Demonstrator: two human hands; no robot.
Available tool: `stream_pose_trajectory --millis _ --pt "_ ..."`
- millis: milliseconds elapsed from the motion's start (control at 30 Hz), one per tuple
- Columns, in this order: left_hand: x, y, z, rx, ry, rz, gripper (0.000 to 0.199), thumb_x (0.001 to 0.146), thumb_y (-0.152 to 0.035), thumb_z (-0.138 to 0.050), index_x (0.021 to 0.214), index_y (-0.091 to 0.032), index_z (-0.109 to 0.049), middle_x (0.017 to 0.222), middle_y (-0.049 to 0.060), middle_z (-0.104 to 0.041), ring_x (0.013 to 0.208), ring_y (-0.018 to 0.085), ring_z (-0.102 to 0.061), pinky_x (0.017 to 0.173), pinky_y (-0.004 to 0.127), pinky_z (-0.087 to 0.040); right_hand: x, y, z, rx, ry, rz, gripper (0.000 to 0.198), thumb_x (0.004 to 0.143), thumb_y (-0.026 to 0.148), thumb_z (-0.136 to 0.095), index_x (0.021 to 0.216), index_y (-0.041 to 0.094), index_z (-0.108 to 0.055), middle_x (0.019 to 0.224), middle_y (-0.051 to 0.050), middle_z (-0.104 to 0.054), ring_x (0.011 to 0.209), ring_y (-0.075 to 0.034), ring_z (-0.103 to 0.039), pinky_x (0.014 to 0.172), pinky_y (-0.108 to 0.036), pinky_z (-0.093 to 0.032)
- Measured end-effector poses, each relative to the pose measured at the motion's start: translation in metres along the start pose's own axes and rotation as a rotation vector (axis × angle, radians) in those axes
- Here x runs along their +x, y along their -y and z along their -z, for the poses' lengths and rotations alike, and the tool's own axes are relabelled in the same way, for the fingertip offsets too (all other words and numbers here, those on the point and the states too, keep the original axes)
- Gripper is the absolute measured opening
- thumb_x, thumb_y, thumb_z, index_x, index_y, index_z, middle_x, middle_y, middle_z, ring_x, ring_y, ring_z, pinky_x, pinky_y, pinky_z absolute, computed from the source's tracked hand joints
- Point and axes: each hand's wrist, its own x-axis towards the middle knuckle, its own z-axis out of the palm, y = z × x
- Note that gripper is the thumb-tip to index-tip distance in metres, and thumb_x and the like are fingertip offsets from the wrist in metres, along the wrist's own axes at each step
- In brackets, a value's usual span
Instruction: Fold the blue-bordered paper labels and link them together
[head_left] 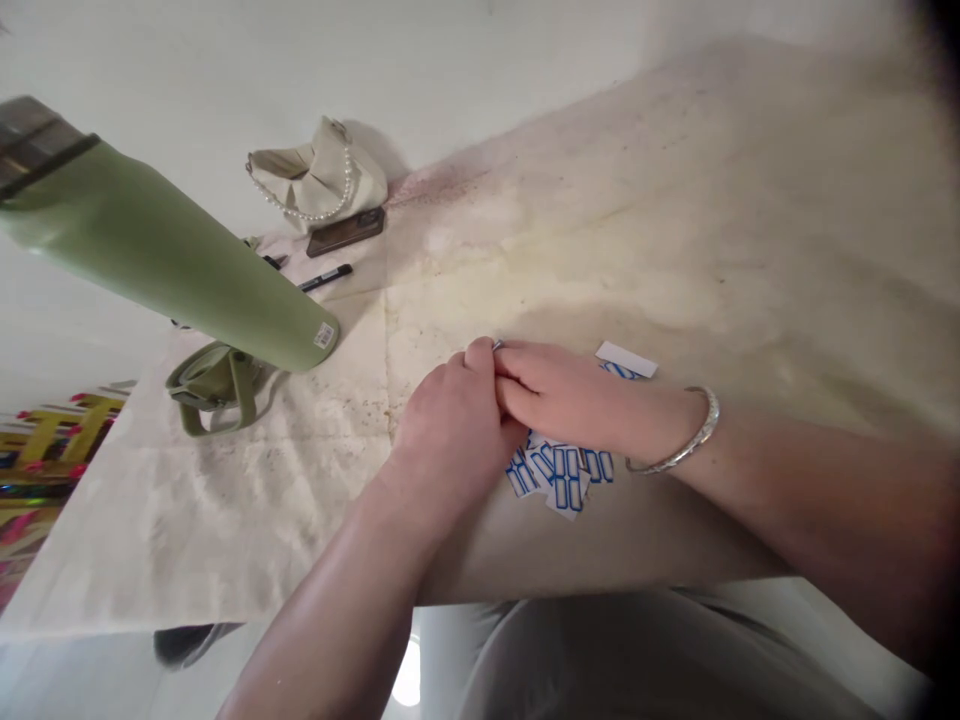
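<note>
My left hand [454,425] and my right hand [562,390] are pressed together above the near part of the table, fingers curled and overlapping. Whatever lies between them, if anything, is hidden. A small shiny bit shows where the fingers meet; I cannot tell what it is. A silver bangle [705,425] circles my right wrist. Just below the hands lies a loose pile of white paper pieces [568,482] printed with blue outlined shapes, partly covered by my right hand. Beyond that hand lies a plain white paper strip [627,358], beside another blue-marked piece.
A tall green bottle [195,260] looms on the left, beside a green strapped item [217,385]. Farther back are a pen [326,277], a phone [345,232] and a cream handbag [319,175] with a pearl strap. A wrinkled beige cloth [225,520] covers the table.
</note>
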Motion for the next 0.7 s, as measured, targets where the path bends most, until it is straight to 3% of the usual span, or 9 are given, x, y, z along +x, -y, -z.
stream_pose_trajectory --millis 233,700 --pt "-0.0033 -0.0026 -0.0018 0.071 -0.004 -0.035 0.052 0.075 -0.027 -0.053 0.123 -0.010 -0.043 0.101 0.013 -0.062 0.091 0.026 -0.060 0.077 0.036 -0.048 -0.0001 -0.0028 -0.0007 -0.007 0.011 0.021 0.016 0.081 0.016 -0.043 0.084 0.014 -0.059 0.089 -0.006 -0.063 0.078 -0.014 -0.055 0.067 -0.024 -0.039" --pt "0.0041 0.0013 -0.0051 -0.027 -0.035 -0.083 0.046 0.073 -0.027 -0.052 0.116 -0.012 -0.047 0.097 0.011 -0.063 0.086 0.026 -0.060 0.071 0.035 -0.047 0.0023 -0.0036 0.0005 0.015 -0.017 -0.011 0.013 0.081 0.013 -0.041 0.078 0.015 -0.053 0.088 -0.005 -0.063 0.076 -0.013 -0.056 0.068 -0.024 -0.040"
